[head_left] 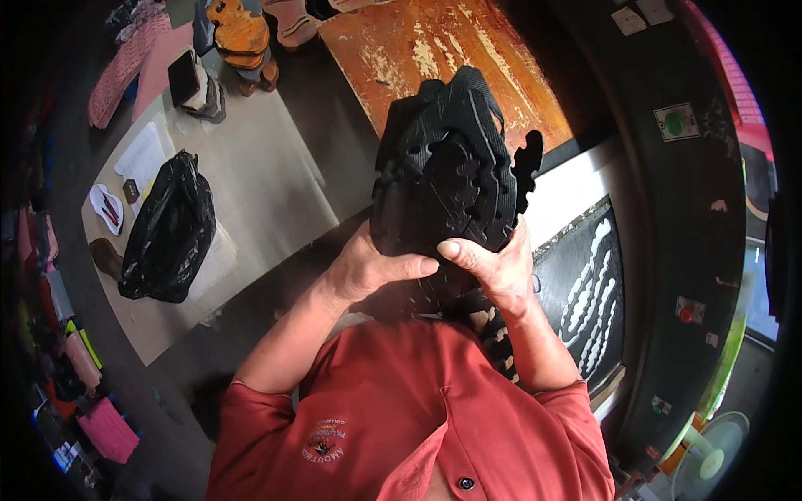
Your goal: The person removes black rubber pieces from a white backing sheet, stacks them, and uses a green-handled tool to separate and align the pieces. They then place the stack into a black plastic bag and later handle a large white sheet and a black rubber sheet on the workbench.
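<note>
Between my two hands is a thick bundle of black, ribbed cut pieces (430,167) with scalloped edges; they look like leather or rubber, but I cannot tell which. My left hand (363,271) grips the near left corner, thumb lying across the front. On the near right side my right hand (499,269) closes round the bundle, its thumb tip almost meeting the left one. The fingers of both hands are mostly hidden beneath. One scalloped strip (527,167) sticks out at the bundle's right side.
Beyond the bundle lies a worn orange-brown board (368,54). A pale table (276,184) at left bears a black plastic bag (171,234) and stacked orange-brown pieces (238,33). At right are a dark sheet with white wavy shapes (589,292) and a dark machine beam (668,217) with buttons.
</note>
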`<state>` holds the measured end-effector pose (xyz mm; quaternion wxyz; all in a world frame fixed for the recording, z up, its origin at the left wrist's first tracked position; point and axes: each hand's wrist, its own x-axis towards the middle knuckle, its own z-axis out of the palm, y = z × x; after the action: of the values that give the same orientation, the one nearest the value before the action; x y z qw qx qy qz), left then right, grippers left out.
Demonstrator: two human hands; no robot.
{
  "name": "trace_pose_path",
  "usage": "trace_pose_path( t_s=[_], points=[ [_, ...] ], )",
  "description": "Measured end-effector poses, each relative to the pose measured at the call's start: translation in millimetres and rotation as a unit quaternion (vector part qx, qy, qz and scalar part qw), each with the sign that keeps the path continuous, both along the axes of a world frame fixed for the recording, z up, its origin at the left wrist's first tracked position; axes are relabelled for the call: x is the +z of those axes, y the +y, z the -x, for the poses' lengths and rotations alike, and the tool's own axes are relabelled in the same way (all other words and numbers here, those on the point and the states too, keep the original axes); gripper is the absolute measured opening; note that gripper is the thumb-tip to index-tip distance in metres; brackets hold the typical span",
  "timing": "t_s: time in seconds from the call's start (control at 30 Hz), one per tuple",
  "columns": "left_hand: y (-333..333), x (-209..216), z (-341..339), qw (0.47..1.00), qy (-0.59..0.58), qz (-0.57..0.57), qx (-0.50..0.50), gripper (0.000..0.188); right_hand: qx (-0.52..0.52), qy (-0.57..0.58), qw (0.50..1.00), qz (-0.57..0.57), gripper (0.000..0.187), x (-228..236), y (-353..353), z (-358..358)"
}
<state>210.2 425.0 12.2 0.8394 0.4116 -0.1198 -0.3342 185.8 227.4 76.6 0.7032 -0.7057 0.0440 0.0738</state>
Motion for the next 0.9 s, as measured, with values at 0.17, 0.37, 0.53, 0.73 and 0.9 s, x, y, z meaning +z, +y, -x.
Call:
trace_pose_path(
  t_s=[0.17,0.37,0.53,0.73,0.9],
  points=[
    [6.3,-0.1,-5.7,0.986,0.129,0.091,-0.046,0.071,0.002,0.091,0.994,-0.058,0.04,0.8,-5.9,3.0],
    [1.6,-15.3,-18.9,0.991,0.006,0.09,-0.101,0.079,-0.072,0.067,0.992,-0.076,0.07,-21.3,1.5,15.6],
    [-23.3,-10.3,-2.2,0.993,0.068,0.082,-0.05,0.071,-0.051,-0.064,0.985,0.152,0.079,-35.5,-22.3,2.7],
    [-29.3,-17.5,-3.6,0.954,0.266,0.136,-0.03,0.08,0.088,-0.045,0.995,-0.028,0.101,-8.9,-37.2,0.9],
    [-28.7,-13.0,-9.7,0.943,0.253,0.211,-0.047,0.088,0.105,-0.012,0.986,0.128,0.101,32.7,-68.2,-0.2]
  ],
)
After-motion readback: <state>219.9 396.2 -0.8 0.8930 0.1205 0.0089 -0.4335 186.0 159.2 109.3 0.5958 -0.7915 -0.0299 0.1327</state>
